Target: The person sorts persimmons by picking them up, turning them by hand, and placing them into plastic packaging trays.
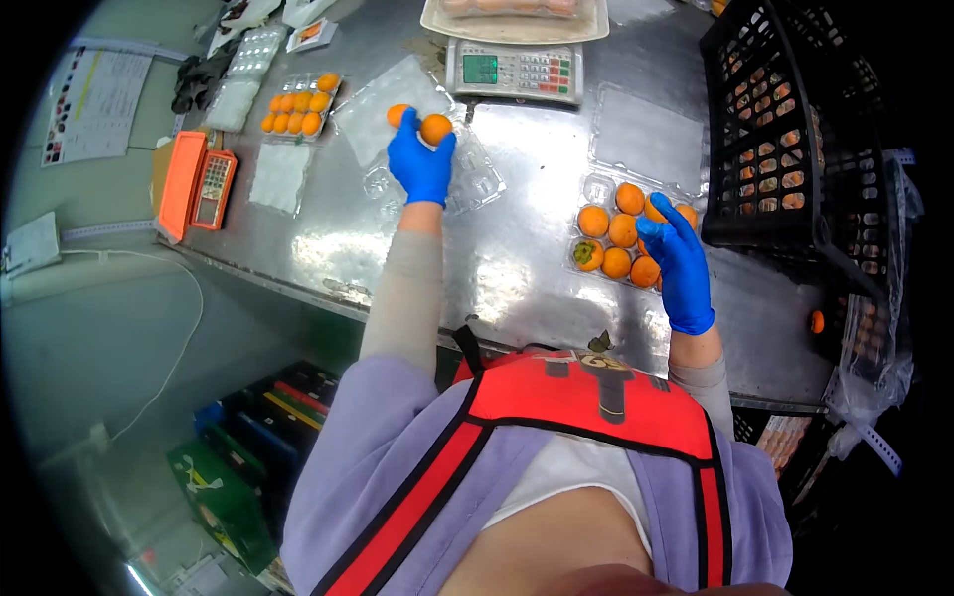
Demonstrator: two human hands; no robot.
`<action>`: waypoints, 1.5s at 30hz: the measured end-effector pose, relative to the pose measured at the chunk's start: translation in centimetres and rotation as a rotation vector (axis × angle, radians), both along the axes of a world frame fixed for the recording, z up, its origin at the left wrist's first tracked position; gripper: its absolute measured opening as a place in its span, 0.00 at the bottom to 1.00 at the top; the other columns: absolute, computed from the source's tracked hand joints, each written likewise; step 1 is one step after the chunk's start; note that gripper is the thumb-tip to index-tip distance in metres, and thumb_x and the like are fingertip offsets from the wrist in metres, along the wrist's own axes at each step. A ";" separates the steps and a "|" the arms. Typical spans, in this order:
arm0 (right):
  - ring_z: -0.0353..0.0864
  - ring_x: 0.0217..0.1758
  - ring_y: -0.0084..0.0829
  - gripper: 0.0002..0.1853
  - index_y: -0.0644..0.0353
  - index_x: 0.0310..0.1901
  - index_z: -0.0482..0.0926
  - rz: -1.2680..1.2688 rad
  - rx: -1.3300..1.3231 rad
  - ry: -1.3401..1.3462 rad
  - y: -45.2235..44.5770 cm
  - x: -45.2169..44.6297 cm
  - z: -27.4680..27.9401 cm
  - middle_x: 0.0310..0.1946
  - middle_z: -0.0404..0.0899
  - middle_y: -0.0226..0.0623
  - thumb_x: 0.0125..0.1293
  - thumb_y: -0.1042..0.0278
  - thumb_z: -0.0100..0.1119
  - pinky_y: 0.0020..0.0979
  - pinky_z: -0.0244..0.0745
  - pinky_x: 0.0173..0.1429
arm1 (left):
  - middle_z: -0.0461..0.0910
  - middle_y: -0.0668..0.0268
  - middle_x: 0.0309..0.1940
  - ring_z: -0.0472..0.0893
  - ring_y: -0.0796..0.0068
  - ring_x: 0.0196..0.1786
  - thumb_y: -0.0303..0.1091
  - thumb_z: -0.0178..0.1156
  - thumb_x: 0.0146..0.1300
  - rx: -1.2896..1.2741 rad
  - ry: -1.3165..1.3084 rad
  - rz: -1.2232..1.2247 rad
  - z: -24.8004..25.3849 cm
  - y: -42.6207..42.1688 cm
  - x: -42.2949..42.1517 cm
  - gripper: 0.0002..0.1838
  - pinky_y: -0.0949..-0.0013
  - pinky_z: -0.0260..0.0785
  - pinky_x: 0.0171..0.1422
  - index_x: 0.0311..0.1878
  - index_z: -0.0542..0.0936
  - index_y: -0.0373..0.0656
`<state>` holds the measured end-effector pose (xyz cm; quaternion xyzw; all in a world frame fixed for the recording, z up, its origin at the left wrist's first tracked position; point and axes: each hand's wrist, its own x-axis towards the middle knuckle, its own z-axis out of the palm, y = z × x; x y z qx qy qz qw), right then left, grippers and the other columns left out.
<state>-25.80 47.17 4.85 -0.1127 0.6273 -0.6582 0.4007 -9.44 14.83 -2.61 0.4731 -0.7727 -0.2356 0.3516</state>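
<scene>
My left hand point(421, 167), in a blue glove, is over an open clear plastic clamshell box point(483, 177). Its fingers are around two orange persimmons, one point(435, 128) by the thumb and another point(398, 114) at the fingertips. On the right, my blue-gloved right hand point(682, 270) reaches over the side of a clear tray point(599, 187) holding several persimmons point(622, 230). Its thumb and fingers are apart, close to the fruit, and it partly hides those on the right. One persimmon point(586, 255) there shows its green calyx.
A digital scale point(515, 72) bearing a pale tray stands at the back. A tall black crate point(765, 129) borders the right side. Farther left are a filled persimmon pack point(301, 102), stacked clear boxes point(246, 79) and an orange scale point(199, 184). The metal table's front edge runs near my body.
</scene>
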 end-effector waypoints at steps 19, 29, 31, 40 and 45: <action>0.76 0.48 0.19 0.22 0.59 0.61 0.69 0.095 -0.016 -0.008 -0.1 0.4 -1.0 0.41 0.77 0.28 0.66 0.66 0.50 0.21 0.68 0.55 | 0.81 0.65 0.43 0.76 0.61 0.47 0.44 0.72 0.42 0.015 -0.347 -0.148 -2.3 -1.2 -0.1 0.31 0.61 0.69 0.53 0.53 0.77 0.53; 0.76 0.50 0.20 0.22 0.60 0.61 0.70 0.113 -0.001 0.000 0.4 -0.2 -1.8 0.45 0.78 0.30 0.66 0.65 0.51 0.23 0.68 0.57 | 0.77 0.60 0.50 0.75 0.58 0.52 0.43 0.72 0.45 -0.084 -0.068 -0.219 -2.9 -3.4 0.7 0.33 0.59 0.67 0.58 0.57 0.74 0.49; 0.76 0.50 0.21 0.22 0.61 0.60 0.70 0.098 -0.023 -0.014 0.7 -0.2 -1.9 0.47 0.77 0.31 0.66 0.65 0.51 0.23 0.68 0.58 | 0.76 0.58 0.53 0.72 0.55 0.57 0.43 0.71 0.45 -0.044 -0.082 -0.092 -2.4 -5.4 1.1 0.36 0.58 0.66 0.60 0.60 0.72 0.48; 0.74 0.53 0.24 0.20 0.65 0.57 0.72 0.072 -0.003 -0.087 0.3 0.4 -1.9 0.49 0.75 0.34 0.65 0.67 0.51 0.27 0.66 0.60 | 0.74 0.57 0.56 0.75 0.63 0.57 0.35 0.69 0.49 0.181 -0.357 -0.049 -2.2 -10.3 2.1 0.33 0.64 0.66 0.61 0.60 0.71 0.42; 0.73 0.54 0.24 0.20 0.64 0.57 0.72 0.087 -0.028 -0.110 0.3 0.3 -2.1 0.49 0.75 0.33 0.65 0.66 0.51 0.27 0.66 0.60 | 0.74 0.62 0.56 0.76 0.68 0.53 0.32 0.69 0.48 0.131 0.121 -0.266 -1.5 -6.4 3.3 0.32 0.67 0.67 0.57 0.59 0.72 0.43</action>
